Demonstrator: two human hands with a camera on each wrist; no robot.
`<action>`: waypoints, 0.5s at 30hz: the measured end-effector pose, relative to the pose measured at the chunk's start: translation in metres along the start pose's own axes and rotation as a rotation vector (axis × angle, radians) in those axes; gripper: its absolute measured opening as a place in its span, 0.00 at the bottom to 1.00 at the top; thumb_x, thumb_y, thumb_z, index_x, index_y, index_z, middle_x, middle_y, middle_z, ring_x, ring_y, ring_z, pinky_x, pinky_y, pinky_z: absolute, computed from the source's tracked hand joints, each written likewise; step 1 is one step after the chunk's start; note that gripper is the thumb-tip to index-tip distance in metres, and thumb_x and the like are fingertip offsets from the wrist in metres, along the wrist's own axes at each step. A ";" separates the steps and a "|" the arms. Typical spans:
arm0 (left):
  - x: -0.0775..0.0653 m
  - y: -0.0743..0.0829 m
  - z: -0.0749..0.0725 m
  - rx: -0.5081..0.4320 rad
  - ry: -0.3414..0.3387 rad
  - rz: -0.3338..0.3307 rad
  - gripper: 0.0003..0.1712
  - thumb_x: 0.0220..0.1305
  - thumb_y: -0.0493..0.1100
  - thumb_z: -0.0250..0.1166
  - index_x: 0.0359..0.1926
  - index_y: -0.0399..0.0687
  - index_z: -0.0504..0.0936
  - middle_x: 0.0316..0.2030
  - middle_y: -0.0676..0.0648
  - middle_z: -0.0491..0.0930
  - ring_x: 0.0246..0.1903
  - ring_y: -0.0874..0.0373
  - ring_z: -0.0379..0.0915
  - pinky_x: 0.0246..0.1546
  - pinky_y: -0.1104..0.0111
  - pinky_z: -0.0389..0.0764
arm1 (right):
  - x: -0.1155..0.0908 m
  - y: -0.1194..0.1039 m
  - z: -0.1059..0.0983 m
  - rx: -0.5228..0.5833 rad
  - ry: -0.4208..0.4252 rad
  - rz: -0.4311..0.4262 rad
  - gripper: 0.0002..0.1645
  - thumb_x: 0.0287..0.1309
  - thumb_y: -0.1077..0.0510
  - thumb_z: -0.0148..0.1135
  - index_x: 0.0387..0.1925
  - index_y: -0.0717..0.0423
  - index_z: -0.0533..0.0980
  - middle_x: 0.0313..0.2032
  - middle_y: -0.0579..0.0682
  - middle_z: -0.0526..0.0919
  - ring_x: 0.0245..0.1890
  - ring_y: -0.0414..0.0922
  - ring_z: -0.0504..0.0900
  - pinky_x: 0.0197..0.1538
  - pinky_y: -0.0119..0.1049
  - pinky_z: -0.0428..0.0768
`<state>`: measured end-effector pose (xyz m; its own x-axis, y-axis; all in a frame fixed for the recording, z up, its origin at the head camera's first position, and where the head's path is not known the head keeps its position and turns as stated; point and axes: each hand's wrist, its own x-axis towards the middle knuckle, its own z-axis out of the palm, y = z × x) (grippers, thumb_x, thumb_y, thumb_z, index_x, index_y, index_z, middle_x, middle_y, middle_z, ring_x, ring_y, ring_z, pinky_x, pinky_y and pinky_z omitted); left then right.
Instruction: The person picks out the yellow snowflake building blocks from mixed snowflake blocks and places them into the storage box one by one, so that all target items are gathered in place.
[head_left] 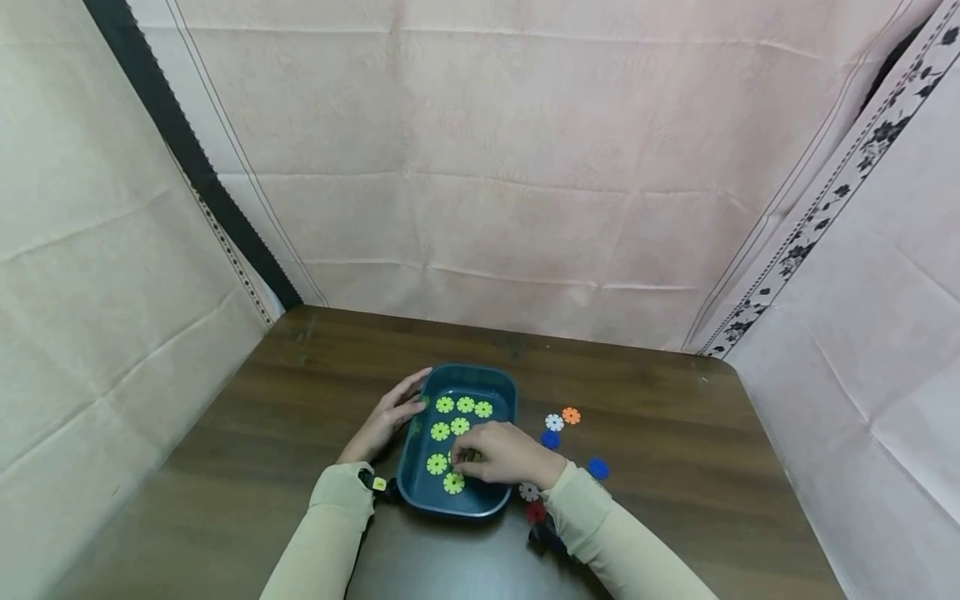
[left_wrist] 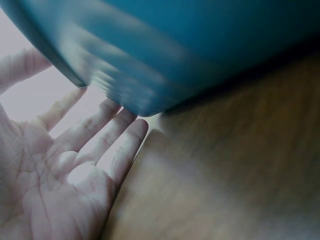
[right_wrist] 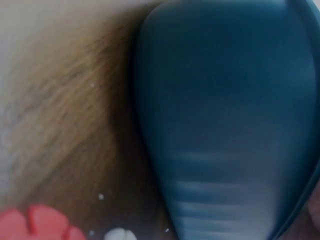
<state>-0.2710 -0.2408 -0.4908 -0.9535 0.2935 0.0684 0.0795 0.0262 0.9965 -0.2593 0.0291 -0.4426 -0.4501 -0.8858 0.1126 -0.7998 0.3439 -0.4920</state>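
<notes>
A dark blue-green tray [head_left: 420, 494] stands on the table, with several yellow-green notched plastic discs [head_left: 437, 463] spread over its bottom. At its left side is my left hand [head_left: 390, 421], fingers nearly straight and touching the tray; the left wrist view shows those fingers [left_wrist: 122, 145] against the outer wall [left_wrist: 165, 55]. Over the tray's right half, my right hand [head_left: 502, 454] has its thumb and fingers curled together, pinching a yellow-green disc whose edge just shows by the fingertips. The right wrist view has mostly the tray's outer side [right_wrist: 225, 120].
Right of the tray lie loose notched discs: an orange one [head_left: 572, 415], a white one [head_left: 554, 422], blue ones [head_left: 598, 468] and a red one [head_left: 536, 512] near the right wrist. Pale cloth [head_left: 510, 167] hangs behind and beside the wooden table [head_left: 660, 400].
</notes>
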 end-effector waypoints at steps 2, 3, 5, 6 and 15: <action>0.002 0.002 0.000 0.000 0.005 0.002 0.32 0.74 0.45 0.58 0.76 0.68 0.62 0.74 0.51 0.61 0.71 0.47 0.58 0.66 0.44 0.62 | 0.000 0.000 -0.001 -0.011 0.010 -0.003 0.04 0.66 0.50 0.66 0.40 0.42 0.85 0.35 0.29 0.81 0.36 0.25 0.77 0.42 0.26 0.77; 0.002 0.002 0.000 0.000 0.005 0.005 0.32 0.74 0.45 0.58 0.76 0.68 0.62 0.74 0.50 0.61 0.71 0.47 0.58 0.66 0.43 0.62 | 0.001 0.000 -0.002 -0.011 0.013 -0.003 0.04 0.66 0.51 0.66 0.40 0.42 0.85 0.35 0.29 0.81 0.36 0.25 0.77 0.42 0.26 0.78; 0.002 0.003 0.001 0.001 0.005 0.003 0.33 0.74 0.46 0.58 0.76 0.67 0.62 0.73 0.50 0.61 0.71 0.46 0.58 0.66 0.43 0.61 | 0.000 -0.001 -0.002 -0.008 0.011 0.001 0.04 0.67 0.50 0.66 0.40 0.41 0.84 0.35 0.29 0.81 0.36 0.25 0.77 0.42 0.26 0.78; 0.002 0.003 0.000 0.003 0.002 0.002 0.33 0.74 0.46 0.58 0.76 0.67 0.62 0.73 0.49 0.62 0.70 0.46 0.59 0.66 0.43 0.62 | 0.000 -0.001 -0.002 -0.006 0.008 0.003 0.04 0.67 0.50 0.66 0.40 0.41 0.84 0.35 0.29 0.81 0.36 0.25 0.77 0.42 0.26 0.77; 0.000 0.000 0.001 -0.012 -0.013 0.005 0.32 0.75 0.44 0.57 0.76 0.66 0.62 0.72 0.47 0.64 0.69 0.43 0.61 0.62 0.50 0.68 | -0.001 -0.003 -0.001 -0.008 0.017 -0.020 0.04 0.67 0.49 0.65 0.39 0.40 0.84 0.35 0.29 0.81 0.35 0.25 0.76 0.41 0.23 0.76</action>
<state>-0.2710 -0.2403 -0.4908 -0.9494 0.3055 0.0732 0.0809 0.0128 0.9966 -0.2570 0.0293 -0.4404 -0.4407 -0.8871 0.1375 -0.8118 0.3285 -0.4828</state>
